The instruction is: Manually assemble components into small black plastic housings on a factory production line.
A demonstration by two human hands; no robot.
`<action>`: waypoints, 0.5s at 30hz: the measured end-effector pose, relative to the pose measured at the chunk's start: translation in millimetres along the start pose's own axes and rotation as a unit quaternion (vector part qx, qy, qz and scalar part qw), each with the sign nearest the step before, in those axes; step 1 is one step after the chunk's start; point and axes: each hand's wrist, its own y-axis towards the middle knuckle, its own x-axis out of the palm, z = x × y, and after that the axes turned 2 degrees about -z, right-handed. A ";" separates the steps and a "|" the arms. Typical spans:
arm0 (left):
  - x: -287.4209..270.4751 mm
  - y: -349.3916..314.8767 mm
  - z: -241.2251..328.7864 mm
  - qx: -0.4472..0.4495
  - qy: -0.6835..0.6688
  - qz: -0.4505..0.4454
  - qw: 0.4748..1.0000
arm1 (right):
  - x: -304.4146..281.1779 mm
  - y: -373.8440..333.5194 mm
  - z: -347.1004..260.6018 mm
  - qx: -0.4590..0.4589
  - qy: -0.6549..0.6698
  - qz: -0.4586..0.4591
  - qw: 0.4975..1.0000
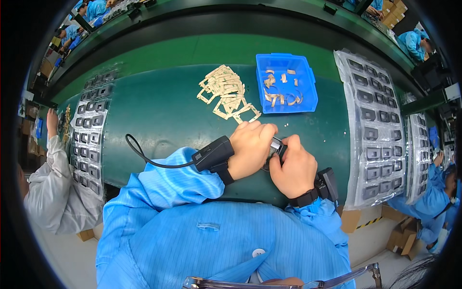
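Close to my body, both hands are closed around a small dark housing with a grey, shiny face (275,146). My left hand (250,148) grips its left side with the fingers curled over it. On the right side, my right hand (295,165) pinches it, thumb against the near face. The fingers cover most of the part, so its exact kind does not show. Just beyond my left hand lies a loose pile of thin cream-coloured rectangular frames (224,86), some overlapping. A blue plastic bin (312,91) beyond my hands holds several curled tan strips (284,77).
Clear trays of dark housings stand at the right (353,144) and the left (96,130) of the green work surface (159,106). A dark rail (202,23) crosses the far side. Other people sit at both sides, one in a pale sleeve (57,183) at left.
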 end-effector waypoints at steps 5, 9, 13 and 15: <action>-0.1 0.3 -0.3 0.017 0.001 0.001 1.000 | 10.0 8.0 4.6 -0.013 -0.069 0.040 0.997; -10.9 1.5 0.1 0.023 -0.004 -0.008 1.000 | 2.9 13.4 18.0 -0.051 -0.018 0.030 0.998; -40.2 22.0 6.1 0.031 -0.106 -0.036 0.993 | -33.5 18.5 16.4 -0.021 0.410 -0.097 0.907; -44.9 47.7 16.9 0.038 -0.114 -0.033 0.992 | -46.0 28.1 22.2 -0.026 0.465 -0.129 0.875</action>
